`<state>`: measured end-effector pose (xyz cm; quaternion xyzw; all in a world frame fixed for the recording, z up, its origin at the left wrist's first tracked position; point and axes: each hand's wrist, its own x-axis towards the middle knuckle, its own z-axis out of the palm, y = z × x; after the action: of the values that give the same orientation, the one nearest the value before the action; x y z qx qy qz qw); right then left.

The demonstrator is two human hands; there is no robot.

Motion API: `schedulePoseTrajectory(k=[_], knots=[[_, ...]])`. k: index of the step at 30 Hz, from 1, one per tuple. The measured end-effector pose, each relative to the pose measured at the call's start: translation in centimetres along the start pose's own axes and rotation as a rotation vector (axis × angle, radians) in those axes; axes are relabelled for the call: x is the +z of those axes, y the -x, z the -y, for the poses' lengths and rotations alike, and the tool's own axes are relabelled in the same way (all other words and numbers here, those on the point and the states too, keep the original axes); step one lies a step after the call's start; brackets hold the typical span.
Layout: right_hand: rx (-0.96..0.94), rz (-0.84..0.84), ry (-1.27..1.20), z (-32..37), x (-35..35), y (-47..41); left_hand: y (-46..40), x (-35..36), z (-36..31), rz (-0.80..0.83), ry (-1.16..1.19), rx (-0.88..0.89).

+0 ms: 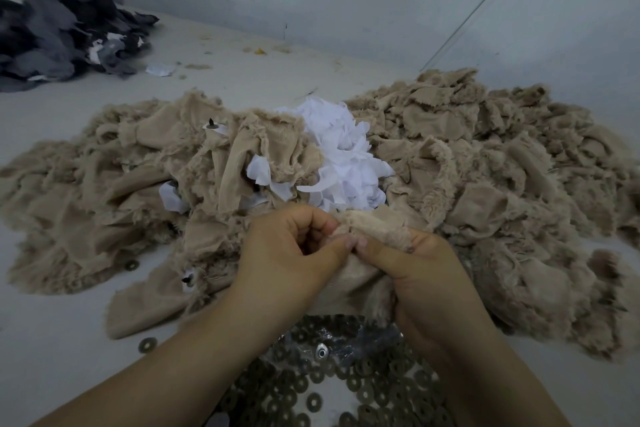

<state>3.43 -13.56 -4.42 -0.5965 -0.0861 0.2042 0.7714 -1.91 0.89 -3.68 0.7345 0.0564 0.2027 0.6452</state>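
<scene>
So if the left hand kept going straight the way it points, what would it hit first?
The left hand pinches the tan fur piece; the right hand touches its fingertips, so probably that comes first. Beyond lies the white scrap pile, though depth is unclear.

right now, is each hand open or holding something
Left hand: closed, thumb and fingers pinching the beige fabric piece.
Right hand: closed, pinching the same beige fabric piece.
</scene>
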Motion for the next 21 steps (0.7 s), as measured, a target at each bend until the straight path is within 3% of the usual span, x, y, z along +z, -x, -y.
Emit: schedulePoseTrajectory(k=[13, 21], knots=[[-0.15, -0.05, 0.223, 0.3, 0.01, 0.26, -0.2, 0.25, 0.04, -0.021, 0.034, -0.049], [-0.119, -0.107, 0.098, 0.16, 0.18, 0.19, -0.29, 0.19, -0.3, -0.01, 0.169, -0.166]])
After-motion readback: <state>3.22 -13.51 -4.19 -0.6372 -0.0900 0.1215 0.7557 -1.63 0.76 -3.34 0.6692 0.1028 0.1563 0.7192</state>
